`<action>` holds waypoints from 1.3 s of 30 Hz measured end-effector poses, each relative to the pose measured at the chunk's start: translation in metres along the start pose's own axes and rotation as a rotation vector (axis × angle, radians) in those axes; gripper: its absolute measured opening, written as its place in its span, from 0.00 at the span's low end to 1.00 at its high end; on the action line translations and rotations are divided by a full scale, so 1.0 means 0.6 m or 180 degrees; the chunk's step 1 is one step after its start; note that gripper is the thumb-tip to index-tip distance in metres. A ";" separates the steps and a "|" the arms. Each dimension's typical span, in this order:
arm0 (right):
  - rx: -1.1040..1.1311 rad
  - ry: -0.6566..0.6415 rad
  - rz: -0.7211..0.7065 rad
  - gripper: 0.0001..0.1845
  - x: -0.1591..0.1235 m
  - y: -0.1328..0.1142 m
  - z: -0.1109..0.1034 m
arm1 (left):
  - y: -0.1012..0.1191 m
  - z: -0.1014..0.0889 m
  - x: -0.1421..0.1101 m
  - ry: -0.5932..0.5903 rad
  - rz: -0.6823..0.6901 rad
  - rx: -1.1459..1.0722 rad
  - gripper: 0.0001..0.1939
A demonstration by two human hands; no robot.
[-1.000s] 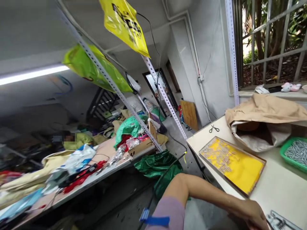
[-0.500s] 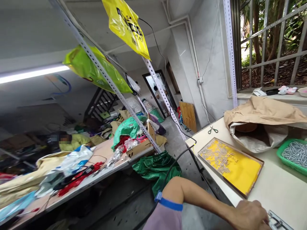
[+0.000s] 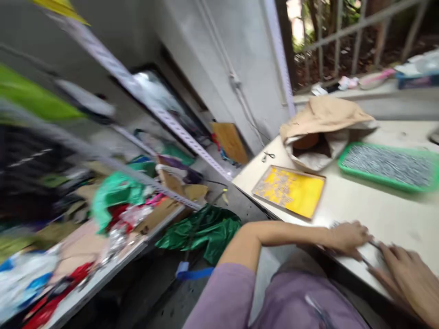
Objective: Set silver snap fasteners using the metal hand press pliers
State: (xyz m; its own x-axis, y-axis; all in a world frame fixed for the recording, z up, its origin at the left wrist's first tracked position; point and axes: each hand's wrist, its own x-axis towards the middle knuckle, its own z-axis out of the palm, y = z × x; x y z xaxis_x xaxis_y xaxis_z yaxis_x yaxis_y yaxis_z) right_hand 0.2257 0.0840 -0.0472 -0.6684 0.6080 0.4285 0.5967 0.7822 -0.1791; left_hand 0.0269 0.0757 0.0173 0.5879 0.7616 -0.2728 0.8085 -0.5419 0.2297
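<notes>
At far left, a metal shelf (image 3: pixel 103 274) carries a heap of plastic bags and cardboard, with a green bag (image 3: pixel 116 194) on top, all blurred. Below its edge, a green cloth (image 3: pixel 202 233) lies on the floor, with a blue strap (image 3: pixel 194 273) just beside it.

A lilac sleeve (image 3: pixel 222 297) enters from the bottom edge, and the bare forearm runs right, along the near edge of the tabletop (image 3: pixel 377 214). On the tabletop, a yellow tray (image 3: pixel 290 192) sits farthest left, holding small grey pieces on its left half. Scissors (image 3: pixel 269 156) lie beyond it, near the back corner. A paper bag (image 3: pixel 318 123) slumps open just right of them, and a green tray (image 3: pixel 387 183) full of metal parts (image 3: pixel 387 164) lies further right.

The left hand (image 3: pixel 346 238) rests on the near part of the tabletop, fingers curled downward. Blur hides whether it is grasping anything. A thin metal piece (image 3: pixel 366 260) lies at those fingertips, between the two hands, its long axis running roughly along the tabletop's near edge. Its ends and exact shape are too blurred to tell.

The right hand (image 3: pixel 408 278) sits at the lower right, fingers spread and released, just beside the piece. A strip of pale tabletop separates the hands from the green tray.
</notes>
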 end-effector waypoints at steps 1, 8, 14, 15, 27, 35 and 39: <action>-0.0028 -0.0295 -0.0093 0.10 -0.003 -0.007 -0.011 | -0.002 0.001 0.003 0.0008 0.0013 -0.0064 0.21; 0.0027 -0.1114 0.0176 0.04 0.029 -0.025 -0.041 | -0.010 0.011 0.009 0.0039 0.0016 -0.0349 0.14; 0.0148 -0.0991 0.0257 0.07 0.022 -0.024 -0.041 | -0.007 0.026 0.003 0.0193 -0.0139 -0.0364 0.09; 0.0212 -0.0962 0.0261 0.07 0.024 -0.017 -0.043 | -0.006 0.034 0.001 0.0342 -0.0183 -0.0374 0.11; 0.0280 -0.1092 0.0545 0.15 0.083 0.076 -0.030 | 0.075 0.150 -0.037 0.1358 0.0176 -0.0535 0.22; 0.0415 -0.1525 -0.0806 0.08 0.159 -0.055 -0.019 | 0.076 0.132 -0.035 0.1134 0.0278 -0.0931 0.21; 0.0463 -0.1616 -0.1446 0.06 0.168 -0.104 0.016 | 0.073 0.143 -0.089 0.1137 0.0333 -0.1049 0.13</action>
State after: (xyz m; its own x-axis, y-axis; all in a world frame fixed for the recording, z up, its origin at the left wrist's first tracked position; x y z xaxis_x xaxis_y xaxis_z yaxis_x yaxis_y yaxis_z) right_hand 0.1168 0.0977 -0.0013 -0.9839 0.1767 0.0282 0.1669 0.9629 -0.2123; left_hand 0.0330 -0.0192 -0.0382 0.5729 0.8145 0.0914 0.6601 -0.5247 0.5376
